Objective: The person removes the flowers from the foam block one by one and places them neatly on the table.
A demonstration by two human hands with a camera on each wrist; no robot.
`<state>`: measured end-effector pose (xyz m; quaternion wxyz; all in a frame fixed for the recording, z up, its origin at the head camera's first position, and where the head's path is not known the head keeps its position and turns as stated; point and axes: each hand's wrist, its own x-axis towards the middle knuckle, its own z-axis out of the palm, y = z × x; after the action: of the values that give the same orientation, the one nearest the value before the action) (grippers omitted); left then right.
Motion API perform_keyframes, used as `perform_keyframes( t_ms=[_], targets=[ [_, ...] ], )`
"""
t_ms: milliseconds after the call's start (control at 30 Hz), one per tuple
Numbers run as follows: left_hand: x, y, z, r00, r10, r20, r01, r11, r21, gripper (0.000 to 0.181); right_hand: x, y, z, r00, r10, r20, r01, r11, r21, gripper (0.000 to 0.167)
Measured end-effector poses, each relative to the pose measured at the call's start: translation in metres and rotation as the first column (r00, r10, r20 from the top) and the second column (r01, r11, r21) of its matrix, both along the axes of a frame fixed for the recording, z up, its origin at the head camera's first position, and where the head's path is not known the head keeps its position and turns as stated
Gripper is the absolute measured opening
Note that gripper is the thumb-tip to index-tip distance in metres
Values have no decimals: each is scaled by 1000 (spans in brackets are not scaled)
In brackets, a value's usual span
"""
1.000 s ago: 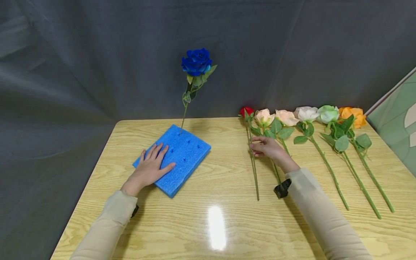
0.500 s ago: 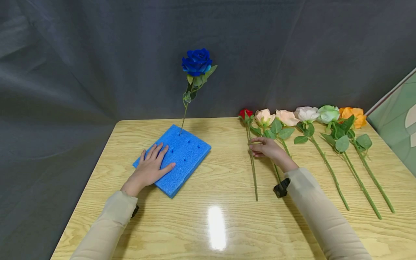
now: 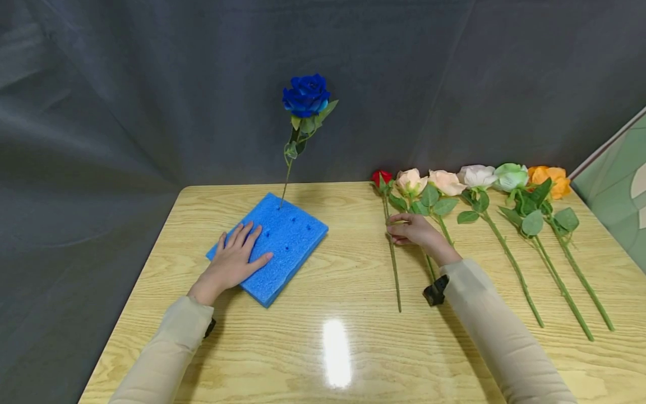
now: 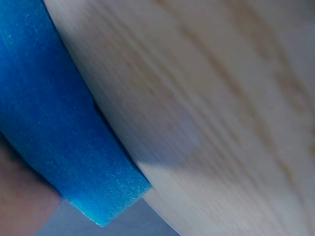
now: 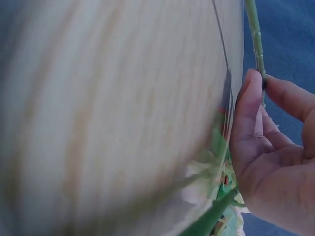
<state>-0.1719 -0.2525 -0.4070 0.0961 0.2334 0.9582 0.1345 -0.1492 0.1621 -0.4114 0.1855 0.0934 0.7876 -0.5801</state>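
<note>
My left hand (image 3: 232,262) lies spread on the left part of a blue foam block (image 3: 298,241), fingers straight. In the left wrist view, the foam block's side (image 4: 64,123) borders the table, with a blurred bit of the hand at lower left. A blue rose (image 3: 305,96) stands upright, its stem stuck in the foam near the back corner. With thumb and fingertips, my right hand (image 3: 416,233) pinches the stem of a red rose (image 3: 382,179). The right wrist view shows that green stem (image 5: 257,39) between the thumb and index finger.
Right of the red rose lie two peach roses (image 3: 411,182), a white rose (image 3: 476,177), a green rose (image 3: 510,177) and an orange rose (image 3: 550,180), stems toward the front. Several small holes dot the foam. A dark cloth (image 3: 227,112) hangs behind the wooden table (image 3: 282,348).
The red rose's head has dropped slightly and its stem has shifted a little left with my right hand. My left hand and the foam block stay in place.
</note>
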Motion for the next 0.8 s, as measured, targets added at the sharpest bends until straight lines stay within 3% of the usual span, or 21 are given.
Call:
perform_keyframes(
  t_ms=[800],
  targets=[
    [-1, 0, -1, 1000, 2, 1, -2, 1000, -5, 78, -5, -7, 3, 998, -12, 59, 11, 1000, 18, 52]
  ],
)
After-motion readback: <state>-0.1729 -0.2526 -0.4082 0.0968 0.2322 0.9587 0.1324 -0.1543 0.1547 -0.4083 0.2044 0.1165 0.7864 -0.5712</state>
